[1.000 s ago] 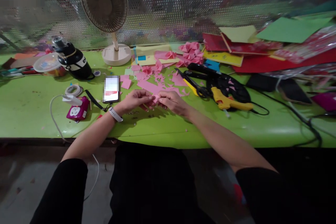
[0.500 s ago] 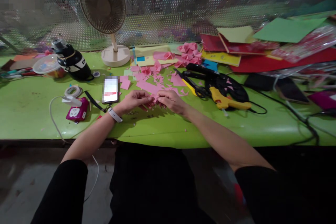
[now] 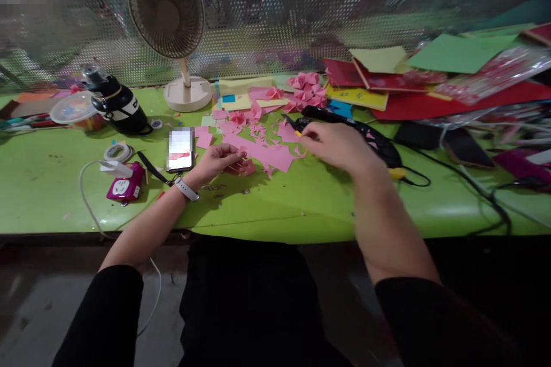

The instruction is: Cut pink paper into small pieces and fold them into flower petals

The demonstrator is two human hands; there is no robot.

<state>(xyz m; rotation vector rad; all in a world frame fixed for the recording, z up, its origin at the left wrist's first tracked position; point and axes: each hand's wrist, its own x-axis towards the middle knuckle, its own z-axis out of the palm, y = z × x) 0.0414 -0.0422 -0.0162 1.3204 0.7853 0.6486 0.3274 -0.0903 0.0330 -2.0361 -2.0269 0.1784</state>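
Observation:
My left hand [image 3: 219,160], with a white band on its wrist, pinches a small folded piece of pink paper [image 3: 244,168] low over the table. To the right, my right hand [image 3: 331,143] reaches over the scissors [image 3: 291,123]; their dark blades and a bit of yellow show past my fingertips. My curled fingers are at the scissors' handles, but blur and the hand itself hide whether they grip. Between my hands lie a pink paper strip [image 3: 275,156] and several pink scraps. Behind them sits a cluster of folded pink paper flowers [image 3: 307,90].
A phone [image 3: 179,150] with a lit screen, a purple power adapter [image 3: 125,183] and a tape roll [image 3: 118,152] lie on the left. Behind stand a black bottle [image 3: 118,104] and a fan [image 3: 187,93]. A yellow glue gun [image 3: 396,174] is mostly hidden by my right arm.
My right hand has let go of the pink paper and moved right, over the scissors. My left hand stays in place with the paper. The view has shifted slightly.

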